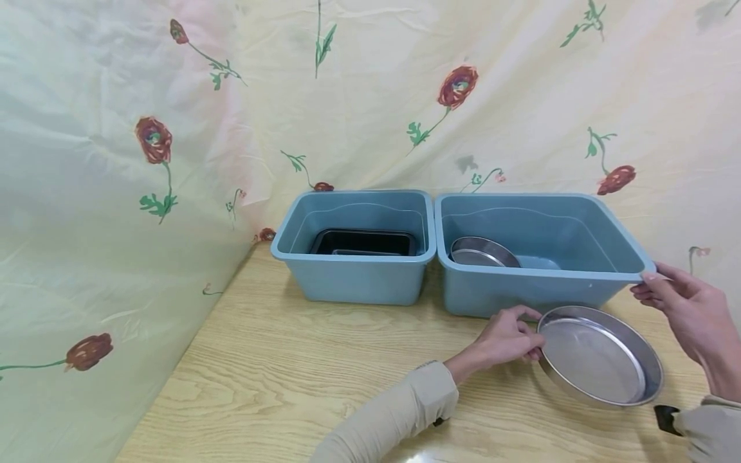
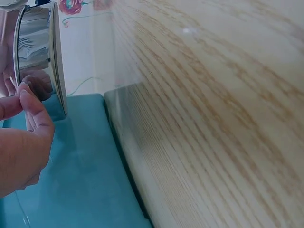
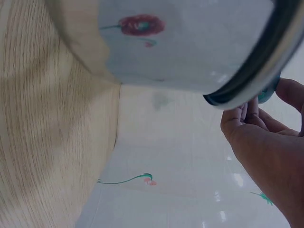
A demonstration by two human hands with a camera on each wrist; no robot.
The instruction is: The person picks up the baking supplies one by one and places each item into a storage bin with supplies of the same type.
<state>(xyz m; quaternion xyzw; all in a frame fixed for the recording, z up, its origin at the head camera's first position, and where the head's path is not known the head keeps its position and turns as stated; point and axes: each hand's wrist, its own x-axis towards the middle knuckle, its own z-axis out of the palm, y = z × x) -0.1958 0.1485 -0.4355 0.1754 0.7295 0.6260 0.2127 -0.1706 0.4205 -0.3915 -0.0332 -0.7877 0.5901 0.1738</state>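
Observation:
A large round metal cake pan tilts above the table in front of the right bin. Its left edge is pinched between the thumb and fingers of my left hand; the left wrist view shows the same grip on the shiny pan. My right hand grips the front right corner of the right blue bin, thumb on the rim and fingers below. Inside that bin a smaller round pan leans at the left end. In the right wrist view, the large pan partly covers the right hand.
Left of it stands a second blue bin, close beside the first, with a black rectangular pan inside. Both stand on a wood-grain table. A flowered cloth hangs behind and along the left side.

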